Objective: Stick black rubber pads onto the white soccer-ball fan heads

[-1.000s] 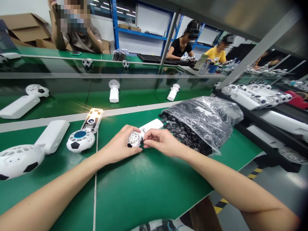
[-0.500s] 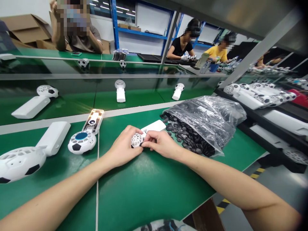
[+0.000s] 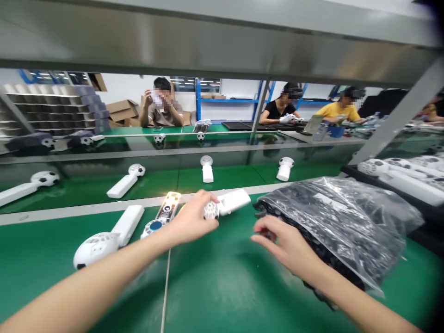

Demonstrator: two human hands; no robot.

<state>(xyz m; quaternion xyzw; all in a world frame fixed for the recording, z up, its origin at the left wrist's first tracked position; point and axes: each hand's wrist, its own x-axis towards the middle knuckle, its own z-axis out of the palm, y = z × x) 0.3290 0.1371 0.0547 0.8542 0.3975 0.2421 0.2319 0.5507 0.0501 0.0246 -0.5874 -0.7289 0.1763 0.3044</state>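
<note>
My left hand grips the round, grilled head of a white soccer-ball handheld fan, whose handle points right and away from me. My right hand is apart from it, fingers curled with a gap between thumb and forefinger; I see nothing clearly held there. Beside and partly behind that hand, small black pieces spill from a clear plastic bag. Left of my left hand lies a fan with its handle's inside exposed and lit; my forearm partly covers its head.
Another white fan lies at the left of the green table. Several fans, one of them here, lie on the green strip beyond the pale edge. A black tray holds more at right. A metal shelf spans overhead. Co-workers sit opposite.
My right hand has left the fan and moved right toward the black pieces. My left hand still holds the fan. The camera view has tilted up and levelled.
</note>
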